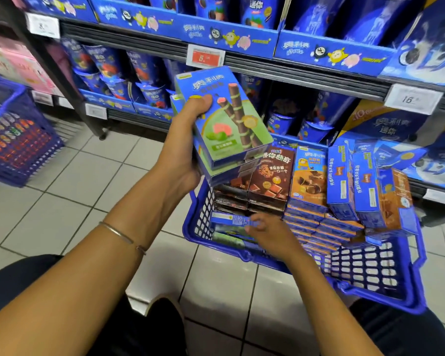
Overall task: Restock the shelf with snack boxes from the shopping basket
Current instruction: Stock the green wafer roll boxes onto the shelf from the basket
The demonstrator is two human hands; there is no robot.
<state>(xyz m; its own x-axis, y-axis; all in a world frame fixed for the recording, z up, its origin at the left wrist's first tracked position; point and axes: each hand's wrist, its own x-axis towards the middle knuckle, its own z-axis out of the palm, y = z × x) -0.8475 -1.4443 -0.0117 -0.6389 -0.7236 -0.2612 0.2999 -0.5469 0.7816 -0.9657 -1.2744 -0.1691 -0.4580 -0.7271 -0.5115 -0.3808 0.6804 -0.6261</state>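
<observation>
The left hand (188,140) holds a small stack of green wafer-roll boxes (224,119) up in front of the shelf (267,70). Its thumb presses flat on the top box's face and its fingers curl round behind and under the stack. This clamp lets several boxes ride together, so each trip to the shelf carries more than one. The stack tilts with its printed face towards the wearer, probably so that the flavour can be matched to a row.

The right hand (270,229) is down inside the shopping basket (370,299). Its fingertips are at the near end of a flat-lying box (229,220) that has the same blue and green colours. Motion blur smears those fingers, so I cannot tell whether they have closed on it or are only touching it.

Just beyond the right fingertips, brown chocolate boxes (270,173) stand in a block, and orange boxes (308,178) are packed beside them. Sorted by kind like this, one flavour can be cleared at a time. The green boxes under the fingers look like the last few of their sort.

The next move would add this box to the left hand's stack. The risk is that the thumb's hold slips as the stack grows taller.
</observation>
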